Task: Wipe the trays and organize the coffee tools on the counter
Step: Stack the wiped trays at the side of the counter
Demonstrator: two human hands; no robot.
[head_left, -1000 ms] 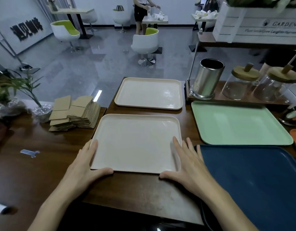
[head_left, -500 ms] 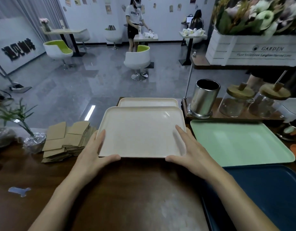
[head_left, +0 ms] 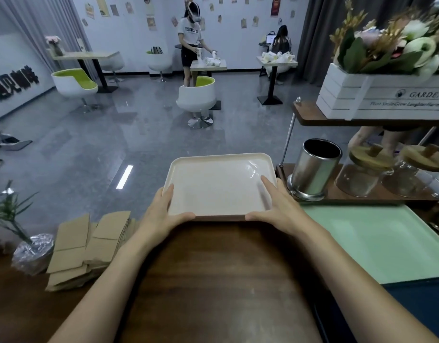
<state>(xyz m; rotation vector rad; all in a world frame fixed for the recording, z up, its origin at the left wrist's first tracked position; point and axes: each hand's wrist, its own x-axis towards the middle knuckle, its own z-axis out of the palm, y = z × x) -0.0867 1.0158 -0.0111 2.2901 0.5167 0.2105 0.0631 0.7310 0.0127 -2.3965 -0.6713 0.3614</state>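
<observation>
A cream tray (head_left: 218, 186) lies at the far edge of the dark wooden counter (head_left: 225, 280). My left hand (head_left: 161, 214) grips its near left corner, thumb along the near rim and fingers up the left side. At the near right corner, my right hand (head_left: 280, 209) holds it the same way, fingers lying over the right rim. The second cream tray seen earlier is hidden, apparently under this one. A mint green tray (head_left: 376, 243) lies to the right, and a dark blue tray (head_left: 416, 310) sits nearer at the right.
A steel cup (head_left: 312, 169) and two lidded glass jars (head_left: 367, 172) stand on a low wooden shelf right of the tray. A white flower box (head_left: 386, 95) sits above. Cardboard sleeves (head_left: 89, 246) and a foil-wrapped plant (head_left: 30, 251) lie left. A person works at a table beyond.
Both hands carried the near cream tray away from me and set it over the far cream tray, which is now covered. The camera tilted up.
</observation>
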